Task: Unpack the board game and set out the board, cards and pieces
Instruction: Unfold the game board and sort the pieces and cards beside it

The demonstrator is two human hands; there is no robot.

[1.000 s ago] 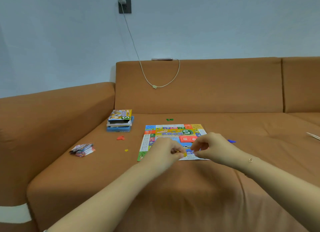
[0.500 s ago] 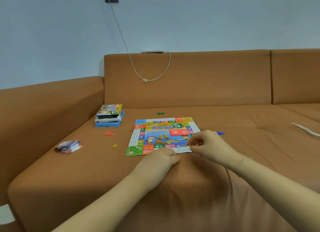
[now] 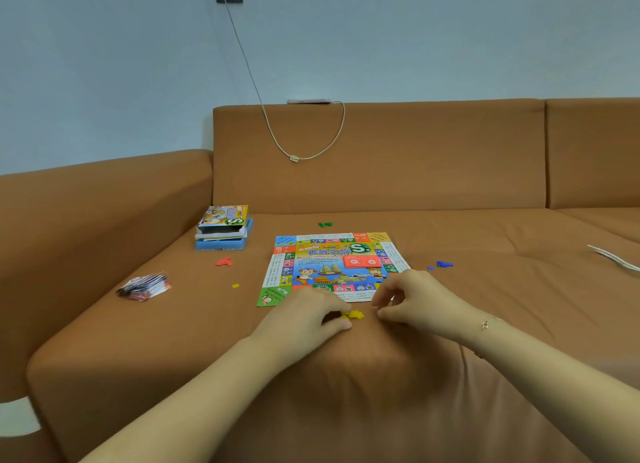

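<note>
Yellow pieces [image 3: 353, 314] lie on the brown sofa [image 3: 173, 341] just before the board's near edge. The left hand [image 3: 304, 315] curls its fingers against them; whether it grips any I cannot tell. The right hand [image 3: 412, 298] hovers just beside, thumb and forefinger bent close with nothing between them. The board [image 3: 311, 275] lies flat, printed with "世界之旅" and a large "S", a red card stack [image 3: 362, 261] on it. Beyond, the box [image 3: 224, 227] repeats the "S".

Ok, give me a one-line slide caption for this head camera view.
Both hands work yellow pieces on the sofa beside the board.
</note>
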